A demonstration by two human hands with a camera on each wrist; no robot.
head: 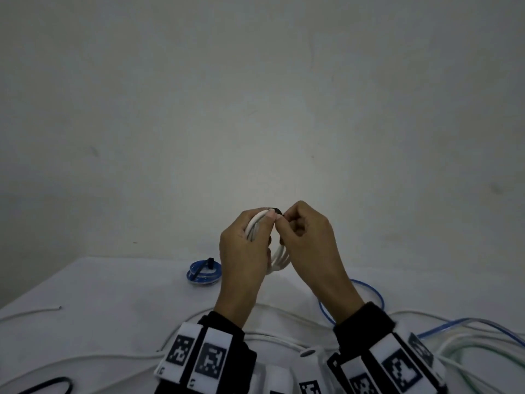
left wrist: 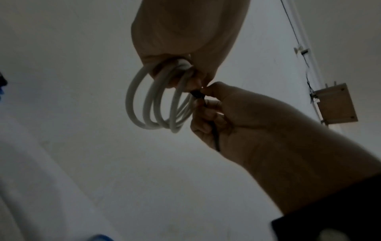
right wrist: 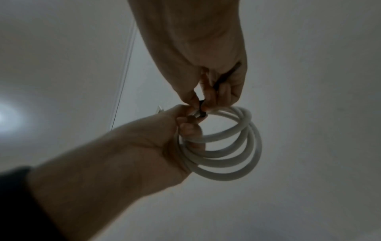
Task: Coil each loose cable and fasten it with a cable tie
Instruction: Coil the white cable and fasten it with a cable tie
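Note:
A white cable coil (head: 279,258) of several loops is raised above the table. My left hand (head: 268,221) grips one side of it, with fingers through the loops. A black cable tie (head: 276,209) wraps over the top of the bundle. My right hand (head: 284,220) pinches the tie right beside the left thumb. In the left wrist view the white coil (left wrist: 148,104) hangs from my left hand (left wrist: 185,76), and the tie's tail (left wrist: 215,137) runs down inside my right hand (left wrist: 203,97). In the right wrist view my right hand (right wrist: 204,101) pinches the black tie (right wrist: 201,108) against the white coil (right wrist: 233,156), which my left hand (right wrist: 189,120) holds.
A blue coil (head: 203,273) bound with a black tie lies on the white table (head: 113,280) to the left of my hands. Loose blue cable (head: 369,291), white cables (head: 284,311) and a greenish cable (head: 468,351) sprawl near me. A spare black tie (head: 54,383) lies at the lower left.

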